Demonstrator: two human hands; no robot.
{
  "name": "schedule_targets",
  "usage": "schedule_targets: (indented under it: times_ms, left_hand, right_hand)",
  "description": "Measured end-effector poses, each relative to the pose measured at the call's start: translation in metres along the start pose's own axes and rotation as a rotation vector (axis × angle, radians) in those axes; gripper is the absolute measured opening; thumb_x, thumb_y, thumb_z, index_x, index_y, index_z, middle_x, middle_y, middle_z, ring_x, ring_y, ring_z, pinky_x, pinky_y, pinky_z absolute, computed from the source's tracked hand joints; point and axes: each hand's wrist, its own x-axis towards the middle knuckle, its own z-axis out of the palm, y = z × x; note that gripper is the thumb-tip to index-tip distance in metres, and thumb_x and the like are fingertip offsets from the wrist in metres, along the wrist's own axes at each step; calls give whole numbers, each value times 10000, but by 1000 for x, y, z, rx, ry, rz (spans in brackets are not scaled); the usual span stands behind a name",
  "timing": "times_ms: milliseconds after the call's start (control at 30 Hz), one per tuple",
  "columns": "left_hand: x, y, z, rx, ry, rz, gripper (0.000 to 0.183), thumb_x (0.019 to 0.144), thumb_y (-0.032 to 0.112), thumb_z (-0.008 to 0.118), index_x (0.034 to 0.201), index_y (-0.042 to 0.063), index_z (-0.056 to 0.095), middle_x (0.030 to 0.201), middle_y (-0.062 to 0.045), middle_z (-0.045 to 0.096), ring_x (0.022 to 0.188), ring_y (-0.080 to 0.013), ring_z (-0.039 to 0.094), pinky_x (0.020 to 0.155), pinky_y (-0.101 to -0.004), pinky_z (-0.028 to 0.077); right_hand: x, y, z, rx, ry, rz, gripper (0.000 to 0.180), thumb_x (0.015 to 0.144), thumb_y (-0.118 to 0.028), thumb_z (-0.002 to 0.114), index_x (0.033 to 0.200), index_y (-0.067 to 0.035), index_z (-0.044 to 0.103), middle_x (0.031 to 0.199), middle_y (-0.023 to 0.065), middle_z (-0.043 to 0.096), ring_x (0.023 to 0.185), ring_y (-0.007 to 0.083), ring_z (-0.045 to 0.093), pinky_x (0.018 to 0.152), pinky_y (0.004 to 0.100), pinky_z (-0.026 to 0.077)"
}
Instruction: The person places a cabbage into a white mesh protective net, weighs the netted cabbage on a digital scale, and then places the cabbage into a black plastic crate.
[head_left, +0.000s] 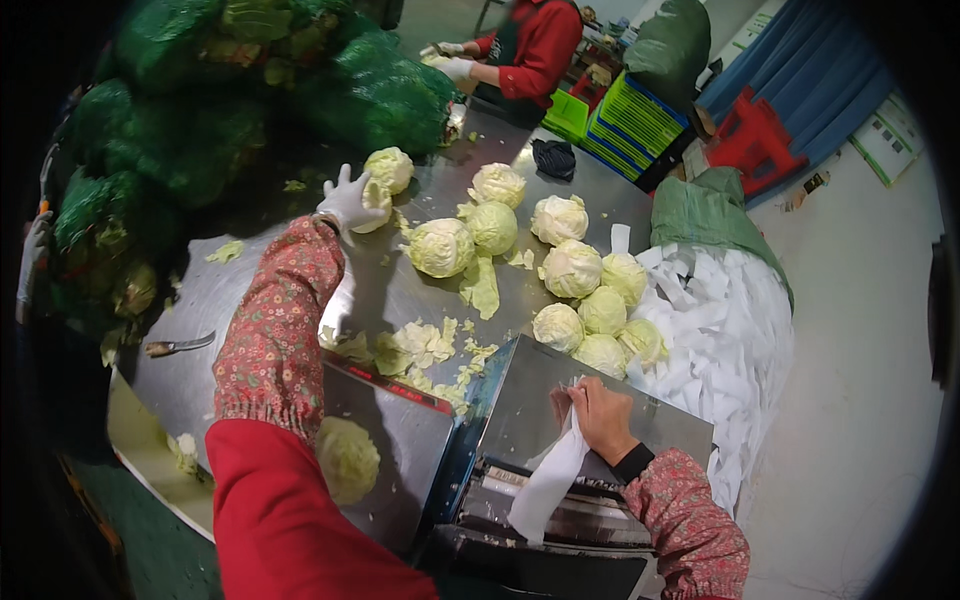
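My left hand (345, 201), in a white glove, reaches across the steel table with fingers spread. Its palm side is against or right beside a pale green cabbage (377, 208), and another cabbage (390, 169) sits just behind that one. My bare right hand (600, 416) pinches a strip of thin white sheet (555, 476), which hangs down over a metal-topped machine (525, 405). Partly hidden by my left sleeve, a trimmed cabbage (347, 460) rests on the steel plate of a weighing scale (405, 465).
Several cabbages (442, 247) and loose leaves (420, 345) lie on the table. A curved knife (180, 345) is at left, below green mesh sacks (165, 135). White strips (720, 337) spill from a green sack (697, 210) at right. A co-worker (536, 52) in red stands opposite; another gloved hand (34, 255) shows far left.
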Motion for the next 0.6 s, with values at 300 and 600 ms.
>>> schedule_targets:
  times_ms: [300, 600]
  left_hand:
    - [-3, -14, 48, -190, 320, -104, 788, 636, 347, 798, 1322, 211, 436, 1312, -161, 403, 1096, -447, 482, 951, -489, 440]
    - [-13, -12, 23, 98, 227, 62, 958, 503, 478, 860, 1271, 64, 464, 1260, -193, 436, 1267, -442, 324, 1082, -541, 282]
  right_hand:
    - [13, -5, 5, 63, 10, -27, 134, 881, -192, 629, 847, -70, 585, 647, 95, 610, 533, 272, 604, 482, 360, 458]
    - [10, -7, 4, 34, 55, 40, 147, 876, -215, 635, 829, -86, 581, 612, 94, 588, 533, 288, 596, 495, 379, 450]
